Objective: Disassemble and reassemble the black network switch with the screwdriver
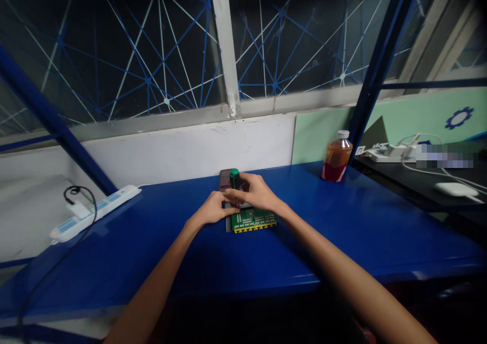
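On the blue table (160, 247) before us, both our hands meet over a green circuit board (254, 220), which lies flat near the middle, its yellow-marked edge on the near side. Our right hand (261, 193) comes in from the right, thumb and fingers closed around a green-topped tool (234, 175) that stands roughly upright above the board's far left part (its lower end is hidden behind our fingers). Our left hand (212, 209) reaches in at the board's left edge, thumb and forefinger a little apart and pointing right; we cannot tell whether they pinch anything. Just beyond the hands, a dark flat object (224, 177) lies on the far side.

Well to the left, a white power strip (114, 203) runs along the table with a black cable (89, 228) trailing toward the near edge. At the far right stands a white-capped bottle (337, 157) of reddish-brown liquid, upright near a blue post (375, 75).
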Demonstrator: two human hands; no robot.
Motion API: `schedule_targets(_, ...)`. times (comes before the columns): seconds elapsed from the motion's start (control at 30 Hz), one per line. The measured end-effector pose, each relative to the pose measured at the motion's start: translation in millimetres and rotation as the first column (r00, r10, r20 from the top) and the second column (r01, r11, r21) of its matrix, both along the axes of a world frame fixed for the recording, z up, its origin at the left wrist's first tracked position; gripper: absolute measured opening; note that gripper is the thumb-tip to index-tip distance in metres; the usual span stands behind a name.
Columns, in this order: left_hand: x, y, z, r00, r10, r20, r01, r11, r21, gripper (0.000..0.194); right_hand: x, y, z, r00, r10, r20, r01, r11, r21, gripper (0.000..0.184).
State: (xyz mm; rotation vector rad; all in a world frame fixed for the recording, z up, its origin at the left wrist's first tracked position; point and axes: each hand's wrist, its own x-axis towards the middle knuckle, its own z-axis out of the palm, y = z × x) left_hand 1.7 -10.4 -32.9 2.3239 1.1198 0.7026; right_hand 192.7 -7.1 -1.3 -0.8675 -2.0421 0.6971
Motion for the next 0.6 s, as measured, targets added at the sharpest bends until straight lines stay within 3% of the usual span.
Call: schedule_targets(0.6,0.9,-0.5,0.5,0.999,0.008,0.033,-0.008,1.0,-0.007,0.015,2.0,-1.7,3.6,0.999,0.009,-0.046,-0.009,1.0,-0.008,0.031)
